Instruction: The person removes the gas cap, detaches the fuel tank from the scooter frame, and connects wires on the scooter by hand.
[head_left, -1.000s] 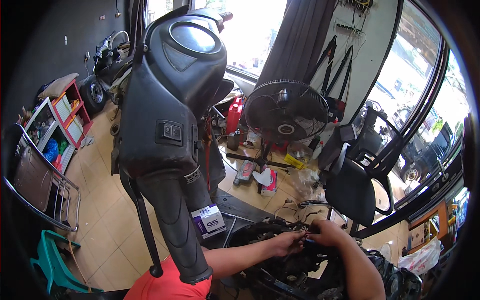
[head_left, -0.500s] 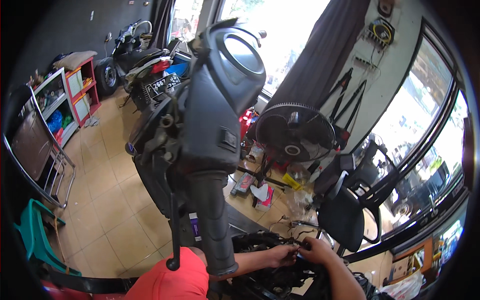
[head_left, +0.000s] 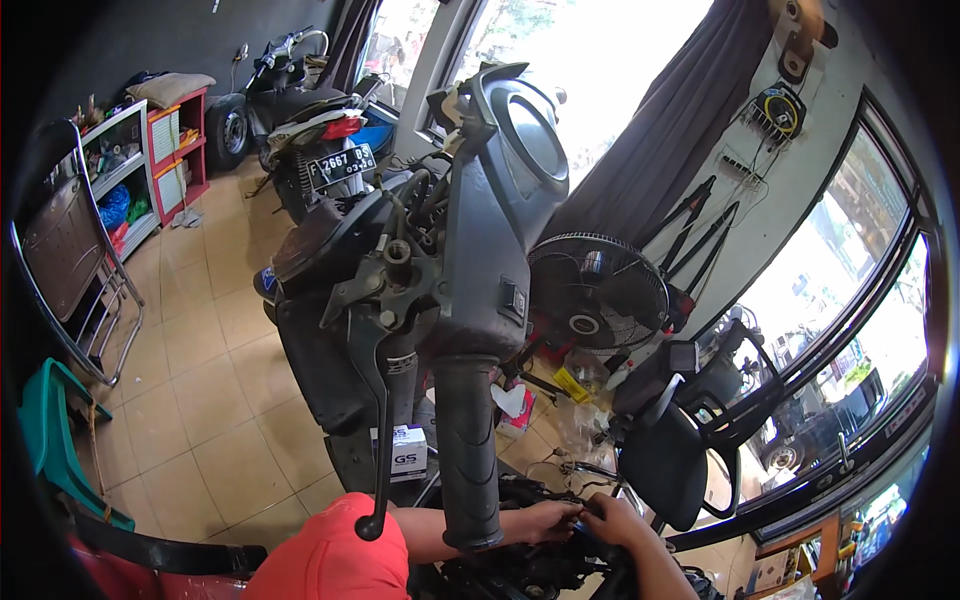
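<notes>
My left hand (head_left: pixel 552 521) and my right hand (head_left: pixel 614 523) meet fingertip to fingertip over the dark, uncovered inner part of a scooter at the lower middle. Both hands are closed in a pinch; whatever lies between the fingers is too small to make out. Thin dark wires (head_left: pixel 566 494) run just beyond them. My left forearm passes behind the scooter's black rubber handlebar grip (head_left: pixel 467 430), which hides part of it. Above the grip rises the dark grey handlebar cover (head_left: pixel 478 290). A black brake lever (head_left: pixel 380 430) hangs left of the grip, its tip near my coral-red sleeve (head_left: pixel 345 550).
A white box (head_left: pixel 407 455) sits behind the lever. To the right stand a black fan (head_left: pixel 590 290) and a black office chair (head_left: pixel 665 460). Another motorcycle (head_left: pixel 300 140), a shelf (head_left: pixel 118 165), a folding chair (head_left: pixel 70 230) and a green plastic stool (head_left: pixel 60 440) are at the left.
The view has shifted, so the handlebar sits farther right and lower, and the white box shows more fully. My hands stay pinched together, only slightly moved in the picture.
</notes>
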